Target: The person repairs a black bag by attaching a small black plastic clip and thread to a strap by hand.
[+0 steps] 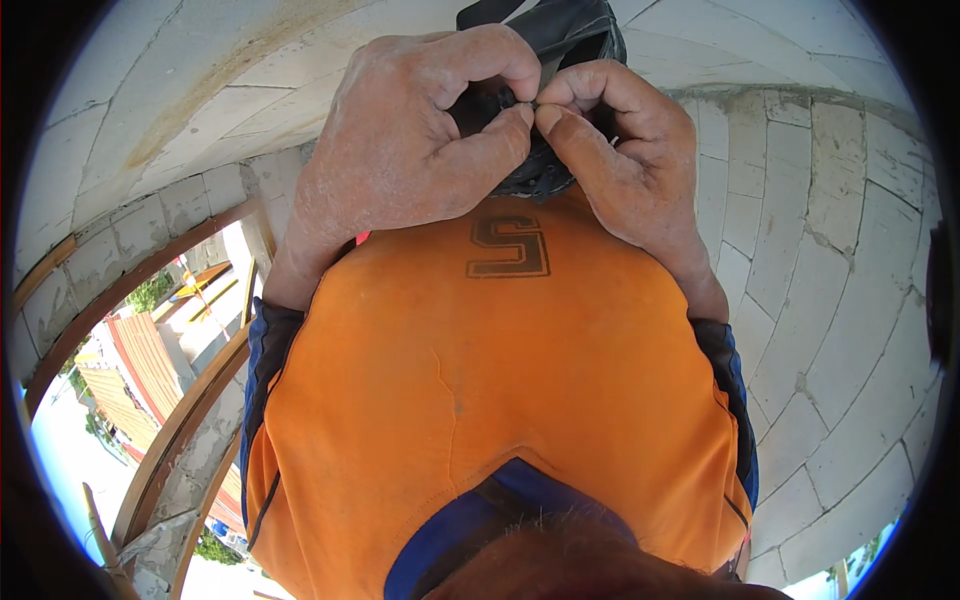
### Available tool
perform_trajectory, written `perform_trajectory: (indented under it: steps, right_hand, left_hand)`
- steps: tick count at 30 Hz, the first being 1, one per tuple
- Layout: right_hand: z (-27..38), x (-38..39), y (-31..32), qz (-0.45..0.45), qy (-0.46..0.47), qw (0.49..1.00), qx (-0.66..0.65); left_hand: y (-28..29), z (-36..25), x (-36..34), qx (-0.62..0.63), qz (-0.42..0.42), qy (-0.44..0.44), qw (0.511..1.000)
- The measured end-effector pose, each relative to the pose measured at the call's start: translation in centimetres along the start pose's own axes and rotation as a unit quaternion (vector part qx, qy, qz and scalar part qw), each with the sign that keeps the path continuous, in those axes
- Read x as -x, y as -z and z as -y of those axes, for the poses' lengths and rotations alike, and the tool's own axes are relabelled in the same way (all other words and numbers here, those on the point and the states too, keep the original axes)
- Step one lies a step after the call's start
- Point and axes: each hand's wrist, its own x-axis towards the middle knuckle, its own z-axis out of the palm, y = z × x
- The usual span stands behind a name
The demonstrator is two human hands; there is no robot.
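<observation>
My left hand (420,140) and my right hand (635,145) meet in front of my chest, fingertips almost touching. Thumb and forefinger of each are pinched together on something small and dark that I cannot make out. Just behind the fingers is a black bag-like item (578,35), with straps or folds at its top; my hands cover much of it. Pale dust coats the skin of my left hand. Below the hands spreads the orange shirt (560,350) that I wear, with a dark print near its lower hem.
Pale block walls (790,200) with mortar joints curve around me on the right and ahead. To the left is an opening with a brown wooden frame (180,420); reddish roofs (145,350) and greenery show outside through it.
</observation>
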Motion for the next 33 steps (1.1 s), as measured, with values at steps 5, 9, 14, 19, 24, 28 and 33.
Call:
perform_trajectory:
  steps: [5, 9, 14, 19, 24, 28, 33]
  right_hand:
    - [0.1, 0.1, 0.0, -0.006, 0.002, 1.000, -0.012]
    - [-0.2, 0.0, 0.0, -0.002, 0.024, 1.000, -0.006]
    - [-0.2, 0.0, 0.1, -0.006, 0.020, 1.000, -0.014]
    - [-0.3, 0.0, 0.2, -0.017, 0.015, 1.000, -0.019]
    - [-0.4, 0.0, 0.1, -0.029, -0.015, 0.999, -0.024]
    - [-0.3, -0.1, 0.0, -0.029, -0.017, 0.999, -0.018]
    - [-0.1, -0.1, 0.0, -0.042, -0.041, 0.998, -0.023]
  left_hand:
    - [-0.4, 0.1, 0.2, 0.068, -0.016, 0.020, 0.997]
    - [-0.4, 0.0, 0.2, 0.051, -0.015, 0.015, 0.998]
    - [-0.8, 0.1, 0.4, 0.054, -0.015, -0.018, 0.998]
    - [-1.3, 0.1, 0.4, 0.049, -0.041, -0.033, 0.997]
    - [-1.1, 0.6, -0.4, 0.025, -0.029, -0.108, 0.993]
    - [-1.0, 0.8, -0.7, 0.010, -0.028, -0.151, 0.988]
    - [-0.9, -0.1, -0.3, -0.001, -0.011, -0.002, 1.000]
